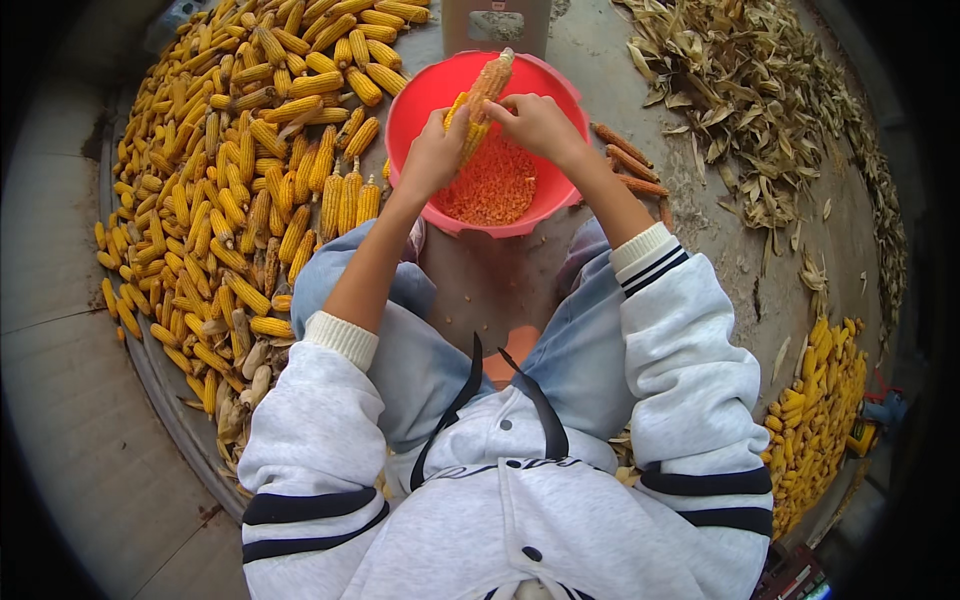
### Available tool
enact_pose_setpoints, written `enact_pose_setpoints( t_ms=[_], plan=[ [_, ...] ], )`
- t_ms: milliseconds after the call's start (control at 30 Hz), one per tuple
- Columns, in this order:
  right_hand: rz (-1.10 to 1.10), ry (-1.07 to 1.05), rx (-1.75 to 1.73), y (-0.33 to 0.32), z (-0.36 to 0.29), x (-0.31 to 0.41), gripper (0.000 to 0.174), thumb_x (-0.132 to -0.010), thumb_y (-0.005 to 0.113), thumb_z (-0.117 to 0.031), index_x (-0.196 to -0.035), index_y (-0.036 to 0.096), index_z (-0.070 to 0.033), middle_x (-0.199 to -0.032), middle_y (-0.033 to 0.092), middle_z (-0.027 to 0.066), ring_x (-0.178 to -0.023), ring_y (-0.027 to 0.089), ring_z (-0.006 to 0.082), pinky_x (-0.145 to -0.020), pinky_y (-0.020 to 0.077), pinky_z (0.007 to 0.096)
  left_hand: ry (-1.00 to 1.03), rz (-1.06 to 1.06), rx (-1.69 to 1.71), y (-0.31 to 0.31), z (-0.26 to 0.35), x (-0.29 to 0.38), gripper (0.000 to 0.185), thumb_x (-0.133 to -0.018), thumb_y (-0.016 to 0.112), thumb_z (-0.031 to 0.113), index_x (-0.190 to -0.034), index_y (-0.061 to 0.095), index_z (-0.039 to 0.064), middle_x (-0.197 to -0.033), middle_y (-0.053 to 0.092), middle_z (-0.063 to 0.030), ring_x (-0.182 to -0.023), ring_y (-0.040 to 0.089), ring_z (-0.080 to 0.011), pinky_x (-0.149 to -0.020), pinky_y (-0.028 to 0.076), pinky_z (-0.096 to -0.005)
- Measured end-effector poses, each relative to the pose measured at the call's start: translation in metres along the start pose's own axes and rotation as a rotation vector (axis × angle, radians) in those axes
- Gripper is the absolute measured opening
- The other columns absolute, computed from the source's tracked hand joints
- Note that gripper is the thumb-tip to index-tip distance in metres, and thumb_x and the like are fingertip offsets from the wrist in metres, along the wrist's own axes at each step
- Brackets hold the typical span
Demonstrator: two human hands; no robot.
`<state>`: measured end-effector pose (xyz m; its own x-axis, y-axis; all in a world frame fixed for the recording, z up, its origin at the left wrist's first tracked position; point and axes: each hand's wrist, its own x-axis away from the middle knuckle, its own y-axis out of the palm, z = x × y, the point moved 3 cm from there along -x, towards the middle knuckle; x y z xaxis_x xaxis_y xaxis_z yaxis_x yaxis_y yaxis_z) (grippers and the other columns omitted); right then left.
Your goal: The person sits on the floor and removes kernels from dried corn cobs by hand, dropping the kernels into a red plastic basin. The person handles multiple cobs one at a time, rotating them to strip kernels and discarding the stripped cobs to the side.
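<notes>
A partly shelled ear of corn point(490, 81) is held tilted above a red plastic basin point(416, 97). Its upper part is bare cob, while yellow kernels still cover the lower side. My left hand point(437, 150) grips the ear's lower part, thumb along the rows. At the ear's right side, my right hand point(541, 124) touches the cob with thumb and fingertips; whether it also grips the ear is hard to tell. Loose kernels point(491, 191) cover the basin's bottom. The basin stands on the floor between my knees.
A large heap of corn ears point(225, 180) spreads to the left. Several bare cobs point(630, 161) lie right of the basin. Dry husks point(750, 97) are piled at the upper right, with more ears point(814, 420) at the lower right. A stool point(495, 26) stands behind the basin.
</notes>
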<state>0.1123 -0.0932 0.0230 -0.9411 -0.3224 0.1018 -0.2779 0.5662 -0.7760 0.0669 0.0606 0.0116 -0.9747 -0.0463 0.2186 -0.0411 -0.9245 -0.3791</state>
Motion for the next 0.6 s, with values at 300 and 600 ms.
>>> enact_pose_setpoints(
  t_ms=[300, 600],
  plan=[
    [-0.151, 0.148, -0.543, 0.013, -0.008, 0.004, 0.054, -0.089, 0.043, -0.050, -0.111, 0.055, -0.002, -0.092, 0.064, 0.0082, -0.077, 0.064, 0.0169, -0.064, 0.0487, 0.0267, 0.066, -0.009, 0.259, 0.002, 0.000, -0.007, 0.052, -0.092, 0.037, 0.046, -0.115, 0.045, 0.000, -0.068, 0.053, -0.0069, -0.042, 0.049, -0.0131, -0.035, 0.038, -0.0261],
    [-0.241, 0.292, -1.054, -0.004, -0.029, 0.021, 0.048, -0.092, 0.043, -0.042, -0.126, 0.042, -0.008, -0.120, 0.051, 0.0086, -0.102, 0.054, 0.0199, -0.084, 0.0432, 0.0383, -0.157, -0.124, 0.603, 0.000, 0.016, 0.007, 0.047, -0.094, 0.027, 0.048, -0.101, 0.046, 0.005, -0.068, 0.051, -0.0044, -0.039, 0.045, -0.0112, -0.030, 0.032, -0.0216]
  ],
)
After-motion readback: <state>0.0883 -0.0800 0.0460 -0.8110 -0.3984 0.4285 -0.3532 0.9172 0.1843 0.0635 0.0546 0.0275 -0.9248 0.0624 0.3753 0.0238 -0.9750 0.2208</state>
